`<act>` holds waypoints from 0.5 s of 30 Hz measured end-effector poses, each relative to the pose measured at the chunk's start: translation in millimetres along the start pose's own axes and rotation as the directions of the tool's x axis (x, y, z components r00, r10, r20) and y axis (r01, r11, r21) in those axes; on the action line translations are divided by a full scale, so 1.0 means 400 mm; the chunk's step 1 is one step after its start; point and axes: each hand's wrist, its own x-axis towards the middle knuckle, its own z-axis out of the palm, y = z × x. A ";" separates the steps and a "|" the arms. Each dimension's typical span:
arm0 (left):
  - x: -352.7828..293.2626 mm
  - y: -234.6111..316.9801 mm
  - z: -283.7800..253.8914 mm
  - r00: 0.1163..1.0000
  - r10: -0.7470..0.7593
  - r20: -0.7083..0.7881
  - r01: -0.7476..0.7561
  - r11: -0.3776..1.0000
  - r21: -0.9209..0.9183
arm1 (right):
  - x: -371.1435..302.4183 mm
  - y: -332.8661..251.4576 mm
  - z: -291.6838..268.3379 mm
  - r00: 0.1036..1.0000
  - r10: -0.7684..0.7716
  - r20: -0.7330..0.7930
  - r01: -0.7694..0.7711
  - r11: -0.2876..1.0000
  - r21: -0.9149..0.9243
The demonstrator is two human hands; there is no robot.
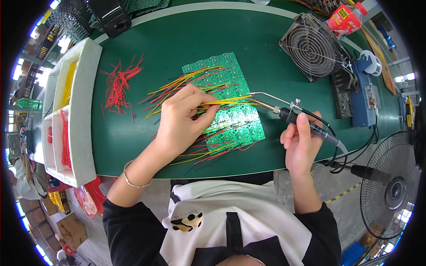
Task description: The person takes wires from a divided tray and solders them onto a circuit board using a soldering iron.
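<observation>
A green panel of circuit boards lies at the middle of the green table, with red, yellow and dark wires running off its left side. Above the panel my left hand is closed, pinching yellow wires whose ends point right. My right hand grips a soldering iron by its dark handle. The iron's tip meets or nearly meets the yellow wire ends near the panel's right edge; exact contact is too small to tell. A thin bent metal tube fixed to the iron reaches the same spot.
Loose red wires lie on the left, beside a white foam box holding yellow and red wires. A square fan, a red bottle and a blue soldering unit stand at right. A round fan is beyond the table edge.
</observation>
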 end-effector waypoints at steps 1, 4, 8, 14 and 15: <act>-0.001 0.000 0.000 1.000 -0.003 0.002 0.003 1.000 -0.002 | -0.001 -0.001 0.001 1.000 0.008 -0.029 -0.008 1.000 0.009; -0.001 0.001 0.001 1.000 -0.011 -0.005 0.011 1.000 -0.019 | -0.002 -0.004 0.002 1.000 0.013 -0.008 -0.013 1.000 0.013; -0.002 -0.002 0.002 1.000 -0.004 -0.005 0.004 1.000 0.004 | -0.001 0.003 0.002 1.000 0.018 0.005 -0.018 1.000 0.013; -0.005 -0.010 0.004 1.000 0.007 0.002 -0.007 1.000 -0.029 | -0.003 0.003 0.003 0.998 -0.025 0.054 0.029 0.997 -0.072; -0.004 -0.007 0.003 1.000 -0.003 0.005 0.004 1.000 -0.028 | -0.002 0.005 0.000 0.998 -0.018 0.066 0.020 0.999 -0.035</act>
